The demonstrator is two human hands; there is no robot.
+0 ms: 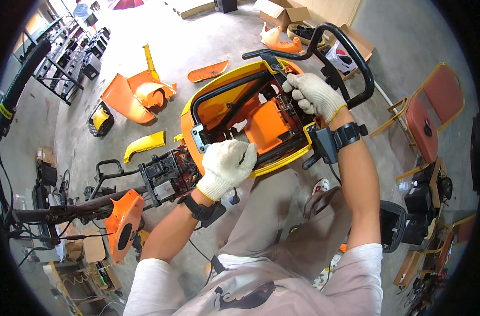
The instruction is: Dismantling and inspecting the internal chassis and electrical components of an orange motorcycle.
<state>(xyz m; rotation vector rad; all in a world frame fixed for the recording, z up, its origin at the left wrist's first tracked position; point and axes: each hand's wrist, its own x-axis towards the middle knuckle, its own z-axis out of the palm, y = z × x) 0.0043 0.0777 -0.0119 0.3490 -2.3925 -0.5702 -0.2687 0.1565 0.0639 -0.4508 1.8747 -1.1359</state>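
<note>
A partly stripped scooter with an orange and yellow body [283, 164] lies across in front of me, its seat opening exposing a black tube frame [206, 94] and an orange inner panel [266, 126]. My left hand [229, 162], in a white knit glove, is closed over the near left edge of the body; what its fingers hold is hidden. At the far right of the opening, my right hand [315, 95], gloved alike, has curled fingers at the metal bracket below the black grab rail [367, 73]. Anything pinched there is too small to make out.
Orange body panels [125, 100] and a yellow strip [145, 145] lie on the floor beyond. To the left are exposed wiring, the steering column and an orange front cover [125, 224]. A red chair [423, 124] stands at right, an open cardboard box [282, 15] at the back.
</note>
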